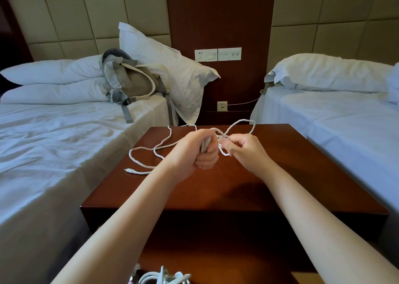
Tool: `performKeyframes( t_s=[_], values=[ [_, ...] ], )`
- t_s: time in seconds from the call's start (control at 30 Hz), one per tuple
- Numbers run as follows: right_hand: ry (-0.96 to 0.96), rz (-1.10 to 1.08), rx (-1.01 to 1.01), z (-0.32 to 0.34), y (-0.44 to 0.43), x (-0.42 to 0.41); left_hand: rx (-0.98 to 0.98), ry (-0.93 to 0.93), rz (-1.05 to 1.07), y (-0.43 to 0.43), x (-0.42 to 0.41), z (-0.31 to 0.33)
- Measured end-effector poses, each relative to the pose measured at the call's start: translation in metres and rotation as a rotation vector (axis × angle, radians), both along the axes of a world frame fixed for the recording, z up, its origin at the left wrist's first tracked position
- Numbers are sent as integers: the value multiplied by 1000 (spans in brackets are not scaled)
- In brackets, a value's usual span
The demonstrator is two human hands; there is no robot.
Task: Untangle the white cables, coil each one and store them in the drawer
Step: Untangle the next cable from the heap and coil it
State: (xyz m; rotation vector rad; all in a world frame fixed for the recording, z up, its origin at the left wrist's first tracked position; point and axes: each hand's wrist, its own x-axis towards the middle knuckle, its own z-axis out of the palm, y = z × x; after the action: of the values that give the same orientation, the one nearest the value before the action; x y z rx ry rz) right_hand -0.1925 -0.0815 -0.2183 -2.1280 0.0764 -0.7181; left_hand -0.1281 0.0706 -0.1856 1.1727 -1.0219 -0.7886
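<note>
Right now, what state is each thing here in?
white cable, partly bunched, rest sprawled loose on nightstand
left hand, gripping the bunched cable
right hand, pinching a loop
bundled cables, lying at the bottom edge
backpack, leaning on pillow

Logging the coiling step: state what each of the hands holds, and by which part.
The left hand grips a bunched stretch of the white cable in its fist; the right hand pinches a small loop beside it.
</note>
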Motion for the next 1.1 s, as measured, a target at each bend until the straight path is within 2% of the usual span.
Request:
performKeyframes(
  t_s=[0.17,0.4,0.57,0.63,0.7,0.8,0.9,1.0,1.1],
  values=[
    [44,-129,-26,1,-4,2,-152,147,1,6,18,-6],
    [177,-504,-526,-4,-24,4,-162,135,114,4,16,-12],
    [247,-628,-634,-4,-25,4,-164,124,207,5,20,-14],
    [258,-608,-692,-7,-23,4,-160,139,239,3,19,-16],
    [189,-578,-698,-10,-22,4,-161,145,266,1,19,-16],
    [-77,-494,-599,-9,-17,4,-157,150,278,1,19,-17],
    [-262,-290,-526,-3,-1,7,-143,156,250,-1,18,-18],
    [-286,-163,-457,-2,15,9,-148,192,145,-1,16,-17],
    [-188,-138,-464,-5,16,13,-181,315,-63,-1,12,-11]
  ],
)
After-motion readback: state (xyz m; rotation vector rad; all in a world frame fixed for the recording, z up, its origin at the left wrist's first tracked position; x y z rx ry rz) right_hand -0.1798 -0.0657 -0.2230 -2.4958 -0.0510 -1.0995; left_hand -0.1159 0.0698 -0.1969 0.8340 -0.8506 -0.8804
